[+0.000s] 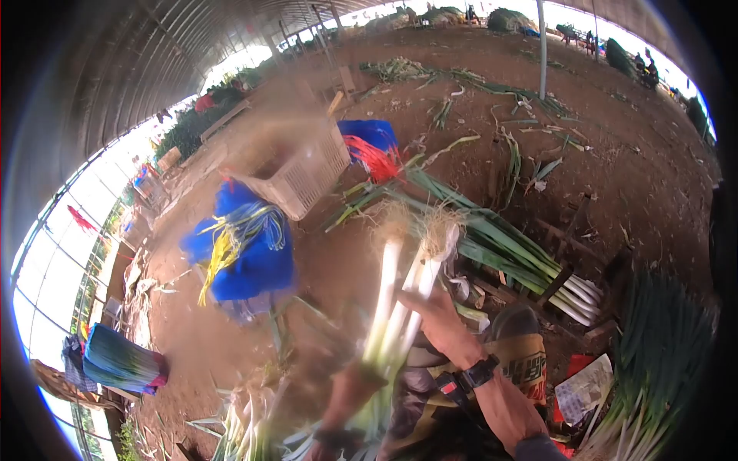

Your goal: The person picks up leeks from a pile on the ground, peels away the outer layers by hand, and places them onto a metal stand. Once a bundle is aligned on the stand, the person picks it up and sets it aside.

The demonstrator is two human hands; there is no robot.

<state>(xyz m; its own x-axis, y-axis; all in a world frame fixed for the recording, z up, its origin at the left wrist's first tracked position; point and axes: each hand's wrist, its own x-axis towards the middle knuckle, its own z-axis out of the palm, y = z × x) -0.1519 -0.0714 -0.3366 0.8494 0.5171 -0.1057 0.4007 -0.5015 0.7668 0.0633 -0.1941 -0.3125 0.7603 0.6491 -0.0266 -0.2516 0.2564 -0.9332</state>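
In front of me stand a few large green onions (411, 288), white stalks and tangled roots upward, green leaves running down toward my lap. My left hand (350, 396), blurred, grips them low, where white turns green. Higher up, my right hand (440, 326) closes on the white part of the stalks, its fingers partly hidden. A watch (483, 370) is on the right wrist. More green onions (530, 257) lie beyond on a low wooden rack, white ends to the right. Loose ones (250, 419) lie at lower left.
A beige plastic crate (304, 169) stands ahead, near a blue covering (250, 257) carrying yellow and white ties. Red ties (373, 157) rest on another blue covering. A big leafy bundle (661, 357) is at right. Scattered leaves (511, 165) litter the soil.
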